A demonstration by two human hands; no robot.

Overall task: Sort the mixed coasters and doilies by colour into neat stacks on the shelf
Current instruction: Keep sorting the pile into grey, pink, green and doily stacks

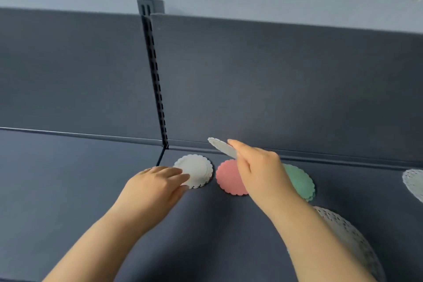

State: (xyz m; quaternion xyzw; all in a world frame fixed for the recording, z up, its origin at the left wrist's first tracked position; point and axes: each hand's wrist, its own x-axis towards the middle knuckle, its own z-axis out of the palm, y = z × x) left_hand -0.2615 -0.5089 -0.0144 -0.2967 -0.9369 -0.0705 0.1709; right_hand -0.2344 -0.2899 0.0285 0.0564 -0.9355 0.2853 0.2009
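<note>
Nearest, a lace doily (348,233) was left unsorted on the shelf (68,178). A white coaster (220,146) was pinched, tilted, in the right grip (258,167), seemingly bound for the white stack (199,169), which was steadied under the flat, relaxed fingers of the left grip (158,183).

Nothing legible is showing anywhere; the shelf (68,190), its back panel (251,87) and the slotted upright (155,80) are showing plain surfaces; the white coaster (220,147), white stack (196,170), pink coaster (226,178), green coaster (299,181) and doily (350,236) are bearing no print.
</note>
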